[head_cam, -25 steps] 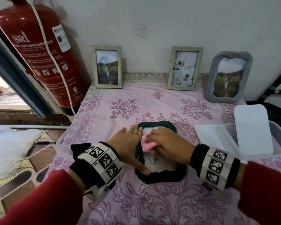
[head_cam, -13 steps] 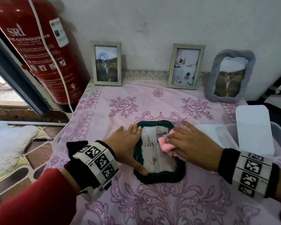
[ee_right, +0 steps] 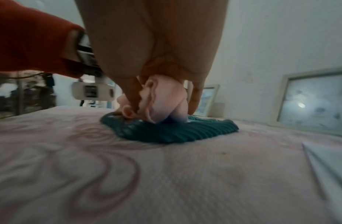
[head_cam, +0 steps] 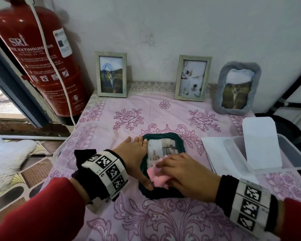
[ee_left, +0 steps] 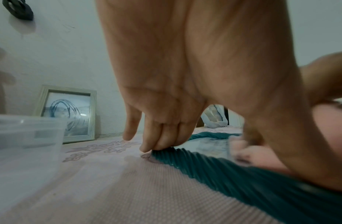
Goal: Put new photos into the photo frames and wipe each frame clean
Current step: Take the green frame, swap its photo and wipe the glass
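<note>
Head view: pink floral tablecloth (head_cam: 163,108) against white wall (head_cam: 181,28), left fingers (head_cam: 137,141) flat, right fingers (head_cam: 165,164) clutching pink cloth (head_cam: 156,178)

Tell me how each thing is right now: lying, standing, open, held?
Green frame: lying flat, photo inside.
Pink cloth: held on the glass.
Left hand: flat, steadying the frame.
Right hand: gripping the cloth.
Grey frame: standing against the wall.
Clear box: open.

A dark green ribbed photo frame (head_cam: 163,193) lies flat, photo up; a crumpled pink cloth (head_cam: 156,177) sits under the right fingers (head_cam: 165,163).
</note>
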